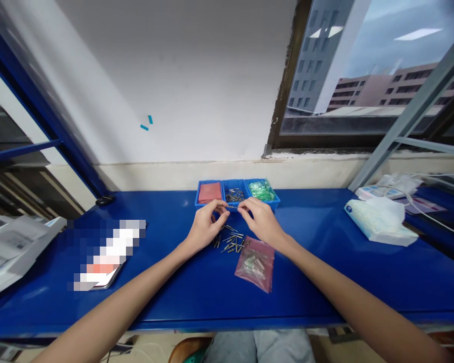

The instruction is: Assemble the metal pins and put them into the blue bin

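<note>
Both hands meet just in front of three blue bins (232, 207) standing side by side. Between their fingertips lies a small thin metal pin (232, 206); my left hand (208, 222) and my right hand (260, 218) each pinch an end. Pink bags (210, 192) fill the left bin, metal pins (234, 195) the middle one, green plastic packets (261, 190) the right one. Below my hands several loose metal pins (233, 243) are scattered on the table. Beside them lies a pink bag (255, 264) with small pale pieces inside.
The blue table (166, 302) runs along a white wall. A phone-like object (108, 275), partly blurred out, lies at the left, with white boxes (18, 247) farther left. At the right are a tissue pack (380, 222) and white cables (416, 199). Metal posts rise at both sides.
</note>
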Tool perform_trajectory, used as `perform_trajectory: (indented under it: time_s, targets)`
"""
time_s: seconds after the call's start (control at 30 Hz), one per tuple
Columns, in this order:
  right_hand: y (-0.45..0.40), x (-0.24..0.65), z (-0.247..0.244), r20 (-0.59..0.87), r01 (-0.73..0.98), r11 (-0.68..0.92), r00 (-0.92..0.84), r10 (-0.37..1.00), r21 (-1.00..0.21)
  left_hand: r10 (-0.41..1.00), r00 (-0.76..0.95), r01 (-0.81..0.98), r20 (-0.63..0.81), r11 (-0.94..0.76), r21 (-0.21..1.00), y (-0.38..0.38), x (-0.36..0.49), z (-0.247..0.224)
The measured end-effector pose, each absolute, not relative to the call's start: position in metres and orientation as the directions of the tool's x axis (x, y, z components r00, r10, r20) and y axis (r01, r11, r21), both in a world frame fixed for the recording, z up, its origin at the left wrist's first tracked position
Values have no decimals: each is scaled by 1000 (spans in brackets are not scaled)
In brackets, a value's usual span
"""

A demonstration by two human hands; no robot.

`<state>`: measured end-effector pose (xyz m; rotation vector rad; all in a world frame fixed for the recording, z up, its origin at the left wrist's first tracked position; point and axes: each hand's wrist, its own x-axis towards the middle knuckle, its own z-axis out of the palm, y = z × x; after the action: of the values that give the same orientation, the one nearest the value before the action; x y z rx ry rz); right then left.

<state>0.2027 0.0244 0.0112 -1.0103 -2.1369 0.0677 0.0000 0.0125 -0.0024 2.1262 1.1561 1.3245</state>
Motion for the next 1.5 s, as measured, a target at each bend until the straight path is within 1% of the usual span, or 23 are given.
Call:
perform_trajectory:
  time_s: [0.07, 0.13, 0.23, 0.33, 0.43, 0.53, 0.6, 0.7, 0.8, 0.9, 1.03, 1.2, 1.5]
  targets:
    - [38, 205, 18, 642, 716, 657, -392, 659, -237, 791, 194, 466, 580, -595, 655, 14, -2, -4]
    - [52, 205, 26, 641, 782, 602, -380, 667, -163, 774, 193, 493, 603, -607, 623, 16, -5, -5]
    - [62, 207, 32, 627, 819, 562, -379, 681, -116, 743, 223, 529, 631, -636, 562, 19, -8, -5]
    - [51, 212, 31, 675, 768, 626, -390, 627, -137, 698, 278, 564, 660, -675, 476, 19, -11, 0]
    - [32, 220, 26, 702, 687, 689, -375, 606, -228, 674, 333, 590, 659, -695, 411, 19, -14, 7]
    - [23, 223, 23, 634, 616, 711, -408, 657, -340, 698, 418, 604, 582, -692, 396, 21, -20, 13]
    - [22, 220, 23, 555, 593, 714, -475, 683, -371, 706, 516, 612, 485, -700, 368, 23, -26, 17]
    - [21, 214, 19, 463, 591, 717, -552, 694, -369, 697, 629, 629, 344, -716, 302, 26, -34, 19]
    - [19, 209, 14, 411, 603, 715, -586, 698, -353, 707, 650, 651, 279, -708, 274, 29, -37, 17]
    - [17, 207, 8, 382, 610, 720, -611, 693, -331, 710, 651, 652, 270, -704, 280, 29, -36, 10]
    - [18, 208, 4, 363, 607, 729, -632, 685, -317, 707, 645, 660, 288, -706, 257, 26, -31, 2]
    - [16, 207, 5, 350, 616, 723, -633, 691, -314, 693, 649, 636, 315, -721, 274, 24, -28, 0]
    - [11, 201, 7, 294, 642, 724, -662, 690, -253, 717, 640, 670, 275, -697, 256, 27, -30, -3]
